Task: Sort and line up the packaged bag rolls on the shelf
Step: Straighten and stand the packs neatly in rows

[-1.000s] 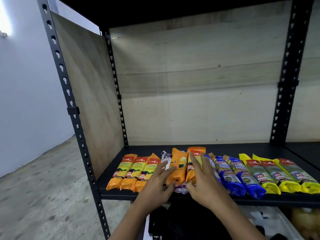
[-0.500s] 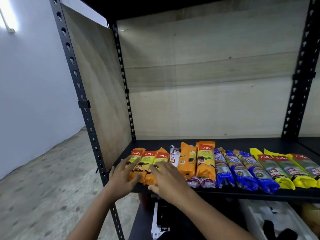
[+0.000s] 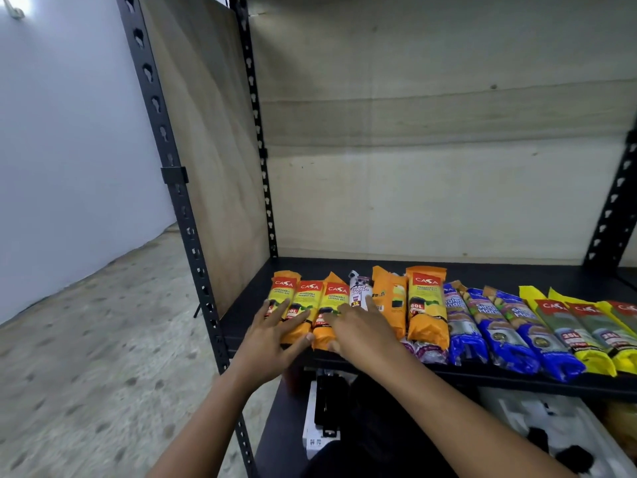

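A row of packaged bag rolls lies along the front of the black shelf [image 3: 482, 270]. At the left are three orange rolls [image 3: 306, 298], then a white drawstring roll [image 3: 359, 293], two more orange rolls [image 3: 425, 305], three blue rolls [image 3: 496, 326] and yellow rolls [image 3: 582, 332] at the right. My left hand [image 3: 275, 334] lies with straight fingers on the two leftmost orange rolls. My right hand [image 3: 358, 331] rests flat on the third orange roll and the white roll, hiding their lower ends.
A wooden side panel [image 3: 206, 150] and a black perforated post [image 3: 179, 201] close the shelf's left end. A wooden back board [image 3: 431, 184] stands behind the rolls. Below the shelf sit a white box [image 3: 313, 432] and a white tray [image 3: 544, 419].
Both hands have shifted left from the middle orange rolls onto the left group of orange rolls. The view has moved closer and to the left.
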Demonstrator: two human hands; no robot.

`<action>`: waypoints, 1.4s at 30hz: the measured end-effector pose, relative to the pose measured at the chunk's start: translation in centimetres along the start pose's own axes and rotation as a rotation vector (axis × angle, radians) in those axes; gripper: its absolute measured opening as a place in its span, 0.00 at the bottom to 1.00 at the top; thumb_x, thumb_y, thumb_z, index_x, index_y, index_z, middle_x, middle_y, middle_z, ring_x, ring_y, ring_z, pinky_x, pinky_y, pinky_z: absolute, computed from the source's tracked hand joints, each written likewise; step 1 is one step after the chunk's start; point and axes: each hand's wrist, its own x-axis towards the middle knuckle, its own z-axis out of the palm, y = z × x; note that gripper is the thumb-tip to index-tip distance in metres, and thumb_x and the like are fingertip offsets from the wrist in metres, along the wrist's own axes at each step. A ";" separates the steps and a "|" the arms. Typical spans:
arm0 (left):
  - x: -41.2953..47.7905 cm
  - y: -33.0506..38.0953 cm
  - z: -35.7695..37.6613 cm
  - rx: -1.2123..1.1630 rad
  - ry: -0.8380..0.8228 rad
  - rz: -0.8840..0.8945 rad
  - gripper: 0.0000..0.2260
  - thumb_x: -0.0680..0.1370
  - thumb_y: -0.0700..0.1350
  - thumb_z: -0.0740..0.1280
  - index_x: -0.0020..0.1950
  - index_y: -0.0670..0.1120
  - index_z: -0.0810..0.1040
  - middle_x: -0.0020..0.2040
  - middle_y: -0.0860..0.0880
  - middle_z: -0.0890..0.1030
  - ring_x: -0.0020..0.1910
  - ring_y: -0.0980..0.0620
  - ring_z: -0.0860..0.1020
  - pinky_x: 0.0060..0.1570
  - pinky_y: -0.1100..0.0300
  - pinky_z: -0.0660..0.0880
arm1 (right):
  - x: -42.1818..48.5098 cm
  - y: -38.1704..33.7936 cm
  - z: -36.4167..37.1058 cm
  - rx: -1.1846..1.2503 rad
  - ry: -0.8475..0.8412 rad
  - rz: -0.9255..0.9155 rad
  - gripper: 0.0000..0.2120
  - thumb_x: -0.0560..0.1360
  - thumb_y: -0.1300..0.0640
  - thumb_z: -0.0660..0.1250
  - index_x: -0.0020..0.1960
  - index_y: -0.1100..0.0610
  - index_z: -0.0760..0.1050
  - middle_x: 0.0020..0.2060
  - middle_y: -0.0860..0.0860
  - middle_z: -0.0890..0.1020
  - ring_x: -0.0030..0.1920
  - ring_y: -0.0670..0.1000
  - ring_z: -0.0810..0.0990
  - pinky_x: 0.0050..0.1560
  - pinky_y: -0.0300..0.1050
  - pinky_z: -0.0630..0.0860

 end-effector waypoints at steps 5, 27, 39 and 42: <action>0.1 -0.5 -0.1 -0.022 -0.052 0.069 0.35 0.72 0.77 0.55 0.77 0.69 0.54 0.81 0.61 0.50 0.80 0.48 0.39 0.76 0.41 0.49 | -0.5 -0.5 0.3 -0.027 0.037 0.017 0.30 0.78 0.48 0.67 0.76 0.53 0.62 0.64 0.60 0.77 0.65 0.61 0.76 0.74 0.70 0.48; -0.5 -2.2 -1.3 -0.130 0.095 0.124 0.26 0.72 0.60 0.73 0.69 0.57 0.77 0.75 0.52 0.68 0.74 0.51 0.65 0.67 0.65 0.61 | 1.0 -5.4 2.9 0.227 -0.017 0.111 0.32 0.82 0.51 0.59 0.80 0.56 0.48 0.79 0.65 0.49 0.78 0.67 0.43 0.75 0.67 0.44; -0.6 -1.9 -0.5 -0.171 0.097 0.095 0.26 0.74 0.56 0.73 0.71 0.61 0.72 0.78 0.54 0.62 0.79 0.47 0.56 0.73 0.52 0.61 | 0.9 -5.2 3.3 0.197 0.009 0.101 0.32 0.83 0.51 0.60 0.80 0.56 0.48 0.79 0.65 0.51 0.78 0.66 0.46 0.76 0.65 0.49; -0.9 -1.6 -0.4 -0.210 0.057 0.058 0.27 0.75 0.56 0.72 0.73 0.64 0.68 0.79 0.56 0.57 0.80 0.48 0.46 0.75 0.46 0.58 | 0.3 -5.2 2.1 0.272 0.009 0.093 0.34 0.82 0.49 0.61 0.80 0.54 0.47 0.79 0.62 0.48 0.79 0.63 0.43 0.76 0.61 0.50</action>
